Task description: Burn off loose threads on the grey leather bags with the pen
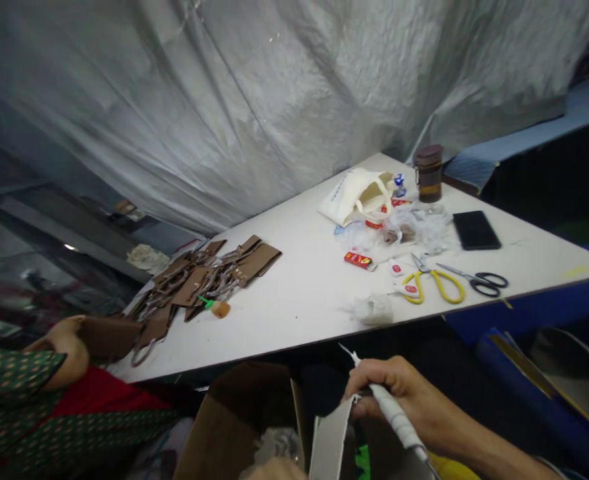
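Note:
My right hand (pixel 394 387) is closed round a thin pointed tool (pixel 397 417) with a white-wrapped handle; its fine tip points up and left, toward the table edge. Its fingers are also at the upper edge of a pale grey card piece (pixel 331 437), where a bit of white string shows. At the bottom edge my left hand (pixel 274 470) is blurred and mostly cut off. It is by a whitish translucent bundle (pixel 279 443) inside an open cardboard box (pixel 201 427). What the left fingers do is hidden.
On the white table (pixel 294 293) lie brown paper bags (pixel 259 260), a glue bottle (pixel 219 308), yellow-handled pliers (pixel 447 287), black scissors (pixel 489 283), a phone (pixel 477 230), a drink bottle (pixel 429 177) and a cream bag (pixel 354 193). Another person's arm (pixel 69 353) is at left.

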`<state>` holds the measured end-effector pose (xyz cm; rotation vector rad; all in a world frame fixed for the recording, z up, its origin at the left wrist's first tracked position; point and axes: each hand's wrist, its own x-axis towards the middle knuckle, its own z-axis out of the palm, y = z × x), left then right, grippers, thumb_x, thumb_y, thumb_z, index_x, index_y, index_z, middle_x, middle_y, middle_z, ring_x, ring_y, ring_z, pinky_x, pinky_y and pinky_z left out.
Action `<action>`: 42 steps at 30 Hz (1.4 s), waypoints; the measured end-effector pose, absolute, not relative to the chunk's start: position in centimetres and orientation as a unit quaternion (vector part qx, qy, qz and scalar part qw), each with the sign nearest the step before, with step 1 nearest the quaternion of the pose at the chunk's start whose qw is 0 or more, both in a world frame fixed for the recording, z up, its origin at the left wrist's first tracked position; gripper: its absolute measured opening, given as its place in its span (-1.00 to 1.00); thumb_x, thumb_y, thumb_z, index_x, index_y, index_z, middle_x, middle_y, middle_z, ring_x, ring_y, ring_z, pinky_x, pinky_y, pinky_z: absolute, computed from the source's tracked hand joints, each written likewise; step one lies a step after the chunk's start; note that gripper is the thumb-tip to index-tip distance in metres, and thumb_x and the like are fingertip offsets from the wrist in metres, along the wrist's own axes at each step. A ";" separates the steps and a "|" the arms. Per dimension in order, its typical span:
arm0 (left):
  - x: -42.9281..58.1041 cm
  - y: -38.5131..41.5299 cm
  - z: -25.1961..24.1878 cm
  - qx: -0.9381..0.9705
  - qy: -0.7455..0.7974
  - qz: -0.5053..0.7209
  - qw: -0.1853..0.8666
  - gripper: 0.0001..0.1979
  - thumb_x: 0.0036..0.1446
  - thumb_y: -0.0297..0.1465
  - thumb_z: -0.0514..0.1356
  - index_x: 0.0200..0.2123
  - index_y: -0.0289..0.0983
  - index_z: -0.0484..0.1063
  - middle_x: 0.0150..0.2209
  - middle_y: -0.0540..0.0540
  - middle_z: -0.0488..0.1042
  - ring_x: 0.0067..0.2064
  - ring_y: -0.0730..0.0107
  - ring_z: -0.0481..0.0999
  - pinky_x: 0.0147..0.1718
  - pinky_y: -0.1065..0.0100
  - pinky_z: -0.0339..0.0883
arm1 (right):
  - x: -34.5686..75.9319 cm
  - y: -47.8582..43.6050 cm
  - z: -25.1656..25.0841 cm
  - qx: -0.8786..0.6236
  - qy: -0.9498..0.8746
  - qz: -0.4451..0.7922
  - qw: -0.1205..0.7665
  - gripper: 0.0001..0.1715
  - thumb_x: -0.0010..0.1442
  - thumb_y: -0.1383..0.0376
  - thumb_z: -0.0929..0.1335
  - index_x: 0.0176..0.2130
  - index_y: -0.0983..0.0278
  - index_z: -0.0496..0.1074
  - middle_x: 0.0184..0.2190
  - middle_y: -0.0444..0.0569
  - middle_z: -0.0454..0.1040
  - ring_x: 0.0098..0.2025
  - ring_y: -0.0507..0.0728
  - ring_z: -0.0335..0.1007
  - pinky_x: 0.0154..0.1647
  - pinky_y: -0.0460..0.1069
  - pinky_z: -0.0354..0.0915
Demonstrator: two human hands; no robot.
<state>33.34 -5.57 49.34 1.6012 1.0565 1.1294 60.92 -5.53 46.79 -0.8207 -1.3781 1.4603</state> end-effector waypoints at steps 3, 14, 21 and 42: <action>35.7 -4.5 49.4 0.620 0.430 0.430 0.495 -0.31 -0.20 0.43 0.18 -0.48 -0.08 0.55 -0.50 -0.12 0.45 -0.50 0.18 0.45 -0.48 0.14 0.38 | 60.5 -6.2 45.9 -0.330 -0.529 0.625 0.470 -0.74 0.21 0.16 0.47 -0.37 0.32 0.59 -0.55 -0.17 0.42 -0.52 -0.01 0.21 -0.48 -0.13 0.15; 41.9 -3.9 49.0 0.688 0.471 0.164 0.527 -0.61 0.02 -0.34 0.35 -0.03 -0.17 0.54 -0.11 -0.12 0.53 -0.07 0.06 0.51 -0.05 0.25 0.37 | 59.9 -6.4 43.0 -0.446 -0.522 0.532 0.495 -0.71 0.21 0.14 0.50 -0.42 0.30 0.58 -0.57 -0.17 0.46 -0.52 0.01 0.31 -0.47 -0.13 0.18; 42.4 -2.7 45.7 0.587 0.548 0.216 0.556 -0.78 -0.07 -0.44 0.36 -0.26 -0.25 0.60 -0.32 -0.06 0.58 -0.24 0.19 0.50 -0.26 0.35 0.36 | 59.9 -5.6 41.5 -0.456 -0.530 0.547 0.461 -0.77 0.27 0.21 0.42 -0.33 0.30 0.60 -0.52 -0.15 0.49 -0.48 0.01 0.32 -0.45 -0.12 0.16; 41.4 1.2 38.8 0.494 0.566 0.251 0.611 -0.60 -0.01 -0.04 0.45 -0.35 -0.29 0.69 -0.40 -0.14 0.60 -0.36 0.24 0.51 -0.35 0.34 0.37 | 66.0 -3.5 38.1 -0.541 -0.555 0.367 0.514 -0.65 0.47 0.12 0.29 0.13 0.08 0.54 -0.14 -0.04 0.58 -0.15 0.11 0.58 -0.14 -0.08 0.50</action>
